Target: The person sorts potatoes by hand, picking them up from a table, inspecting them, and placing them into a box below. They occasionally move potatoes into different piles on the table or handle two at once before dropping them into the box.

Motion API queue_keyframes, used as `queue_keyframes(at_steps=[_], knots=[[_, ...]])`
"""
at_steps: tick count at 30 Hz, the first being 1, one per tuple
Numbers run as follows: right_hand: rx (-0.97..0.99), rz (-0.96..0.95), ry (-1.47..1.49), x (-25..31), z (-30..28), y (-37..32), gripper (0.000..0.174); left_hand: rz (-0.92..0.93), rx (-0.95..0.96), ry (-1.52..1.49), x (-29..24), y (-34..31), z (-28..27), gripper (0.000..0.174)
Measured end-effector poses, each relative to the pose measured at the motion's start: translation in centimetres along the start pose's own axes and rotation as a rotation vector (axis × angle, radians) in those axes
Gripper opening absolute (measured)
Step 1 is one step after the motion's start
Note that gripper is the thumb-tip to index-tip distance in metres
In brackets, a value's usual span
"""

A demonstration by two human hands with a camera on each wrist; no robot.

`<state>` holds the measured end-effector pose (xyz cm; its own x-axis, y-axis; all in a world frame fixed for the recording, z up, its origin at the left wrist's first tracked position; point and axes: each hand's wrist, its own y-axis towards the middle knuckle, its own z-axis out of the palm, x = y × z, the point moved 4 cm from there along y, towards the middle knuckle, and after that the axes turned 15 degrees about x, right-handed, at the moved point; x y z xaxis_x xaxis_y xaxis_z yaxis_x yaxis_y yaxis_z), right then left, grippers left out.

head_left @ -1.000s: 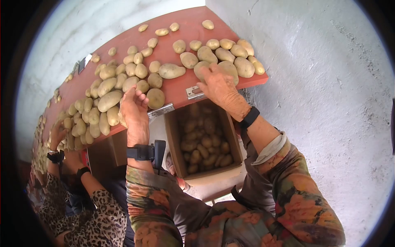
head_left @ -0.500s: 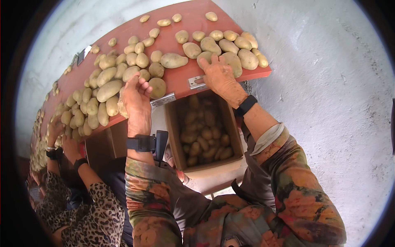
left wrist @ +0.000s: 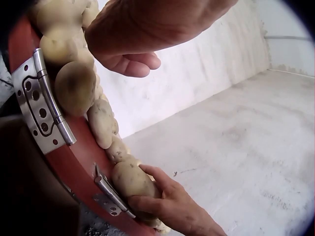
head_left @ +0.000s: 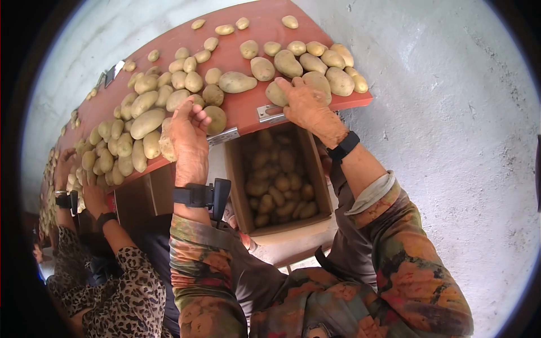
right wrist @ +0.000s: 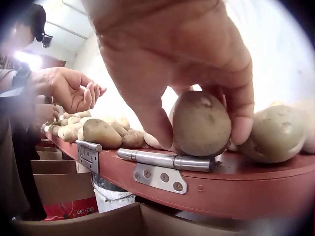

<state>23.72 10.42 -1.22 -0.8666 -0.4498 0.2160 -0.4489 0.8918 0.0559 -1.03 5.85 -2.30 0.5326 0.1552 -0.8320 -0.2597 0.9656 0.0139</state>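
Note:
My right hand (head_left: pixel 314 112) is at the front edge of the red table, its thumb and fingers round a potato (head_left: pixel 276 93). The right wrist view shows that potato (right wrist: pixel 202 124) between thumb and fingers, low over the edge by a metal hinge (right wrist: pixel 165 160). My left hand (head_left: pixel 189 135) hovers at the edge beside the left heap, palm turned inward and fingers loosely bent. Nothing shows in its fingers in the right wrist view, where the left hand (right wrist: pixel 74 89) hangs above the heap. A round potato (head_left: pixel 216 120) lies just right of it.
Below the table edge stands a cardboard box (head_left: pixel 324 191) with many potatoes inside. A person in a leopard-print sleeve (head_left: pixel 132 273) works at the left part of the heap (head_left: pixel 147 124). Potatoes lie grouped at the table's right end, beside a pale wall (head_left: pixel 439 124).
My right hand has closed round the potato near the edge and shifted slightly right and down. My left hand has stayed almost still. The neighbour's hands have moved a little left.

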Motion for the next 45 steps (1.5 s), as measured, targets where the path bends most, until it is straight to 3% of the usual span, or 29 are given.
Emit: queue_keyframes(at_steps=[6,8,15,17,21,23,26,36,42,45], knots=[[-0.034,-0.036,0.006,-1.0,0.2,0.3,0.054,-0.009,-0.006,0.027,0.1,-0.1,0.4,0.021],[-0.037,-0.088,0.278,-1.4,-0.8,0.2,0.047,0.011,-0.021,0.031,-0.2,-0.3,0.2,0.021],[0.042,-0.031,0.751,-2.2,-2.5,-1.3,0.031,0.024,-0.010,-0.007,-0.9,0.5,-1.9,0.023],[0.079,-0.158,0.823,-2.0,-2.3,-1.1,0.025,0.034,-0.053,0.032,-1.3,0.5,-2.4,0.023],[0.258,-0.256,0.809,-0.7,-1.5,-1.4,0.022,0.020,-0.070,0.038,-2.0,0.1,-3.2,0.025],[0.394,-0.429,0.657,0.5,-0.4,-1.6,0.023,0.026,-0.053,0.051,-1.9,0.2,-3.3,0.024],[0.437,-0.562,0.446,2.0,0.9,-1.8,0.027,0.024,-0.033,0.035,-2.0,-0.1,-3.0,0.023],[0.790,-0.276,0.168,4.4,4.2,-2.1,0.025,0.013,-0.031,0.033,-1.6,0.2,-2.8,0.021],[0.512,-0.530,0.193,4.2,6.6,-0.9,0.023,-0.037,-0.003,0.047,-1.6,-0.1,-2.9,0.024],[0.396,-0.530,0.282,5.1,4.1,-0.2,0.019,-0.094,0.034,0.088,-1.2,0.0,-2.9,0.025]])
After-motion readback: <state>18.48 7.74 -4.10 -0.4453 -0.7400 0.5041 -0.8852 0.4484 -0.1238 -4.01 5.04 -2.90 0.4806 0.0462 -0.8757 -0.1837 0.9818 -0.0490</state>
